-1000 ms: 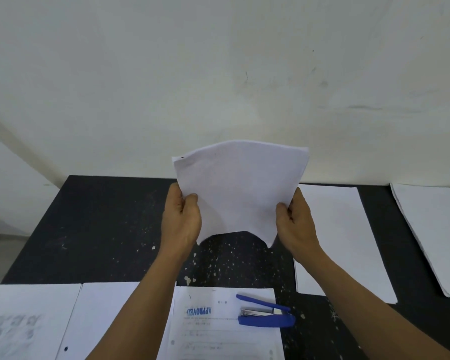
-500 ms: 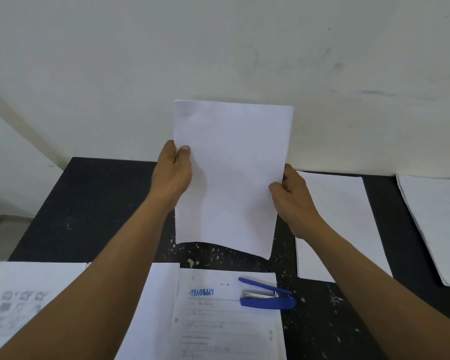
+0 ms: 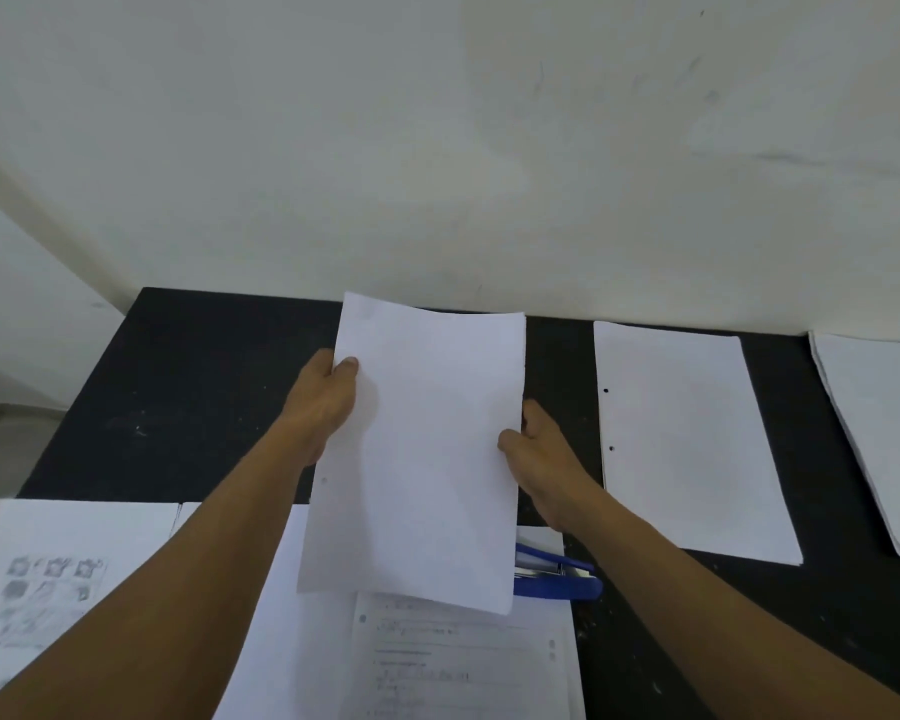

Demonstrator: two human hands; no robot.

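Note:
I hold a blank white sheaf of paper (image 3: 427,449) flat above the middle of the black table (image 3: 188,397). My left hand (image 3: 328,402) grips its left edge, thumb on top. Its right edge is pinched by my right hand (image 3: 536,454), thumb on the top face. The sheaf tilts toward me and covers part of a blue stapler (image 3: 557,579) and the printed form (image 3: 463,662) beneath it.
A white stack with two punched holes (image 3: 687,439) lies to the right, and another white stack (image 3: 884,433) at the far right edge. Printed pages (image 3: 58,574) lie at the near left. A pale wall (image 3: 437,148) rises behind the table.
The sheaf, held upright and bowed a second ago, was straightened and has now come down and tilted flat over the stapler and form. Both hands kept their hold.

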